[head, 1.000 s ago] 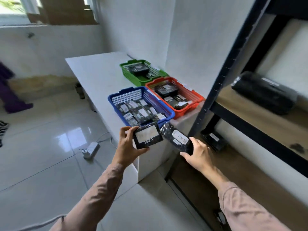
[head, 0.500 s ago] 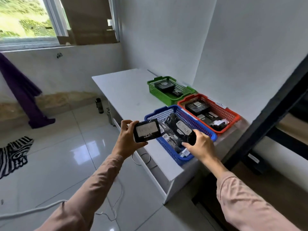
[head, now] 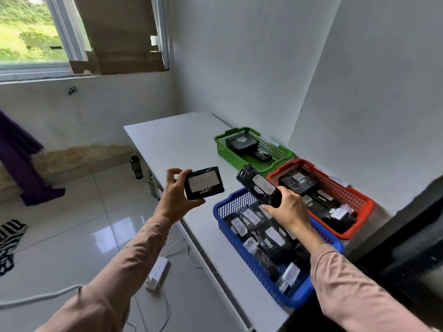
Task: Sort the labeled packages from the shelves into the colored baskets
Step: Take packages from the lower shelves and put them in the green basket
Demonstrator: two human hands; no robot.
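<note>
**Two wrapped packages in hand, held over the basket row**

Left hand (head: 176, 200) grips a flat rectangular package (head: 204, 186): black, glossy plastic wrap, rounded corners, white label facing the camera. Handwriting on the label is too blurred to read. Thumb under the lower edge, fingers on the left side. It's held in the air over the near-left edge of the tabletop (head: 177, 142), just left of the baskets.

Right hand (head: 288, 207) is closed around the lower end of a longer package (head: 259, 186): same black crinkled film, white label strip along its length, tilted up and away to the left. It hangs above the far end of the blue basket (head: 242, 245).

Blue basket: perforated plastic mesh walls, packed with black wrapped packages, white labels up. Red basket (head: 359, 204) sits just beside it towards the wall, same mesh build, about half full of similar packs. Green basket (head: 239, 156) is further along the wall and holds a couple of dark packs.

Tabletop is smooth matt white. Both sleeves are pale pink fabric. Black shelf frame (head: 407, 238) at right edge. Floor is glossy white tile with a white power strip (head: 157, 274) and cable.
</note>
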